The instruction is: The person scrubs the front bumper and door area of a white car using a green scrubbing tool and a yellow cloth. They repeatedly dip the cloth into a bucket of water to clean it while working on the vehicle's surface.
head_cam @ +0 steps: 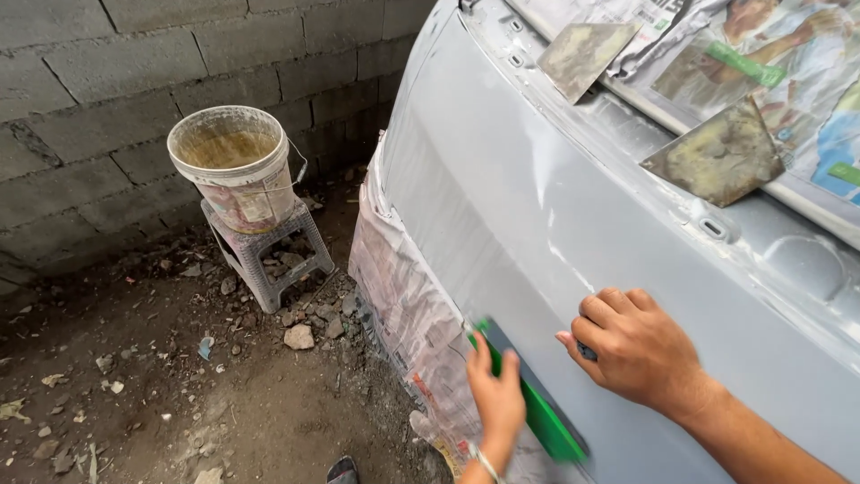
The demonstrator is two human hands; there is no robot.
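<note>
We press our left hand (495,394) flat on a green sanding block (536,405) against the near lower edge of the grey car panel (502,206), just beside the newspaper masking (403,296). Our right hand (632,348) is curled on something small and dark we cannot identify. If the block strays left, it may tear the paper; uneven pressure could gouge the primer.

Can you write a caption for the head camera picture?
Two hands press a green block on a grey car panel.

Bucket (235,166) on stool (269,255); panel (502,197) right
</note>
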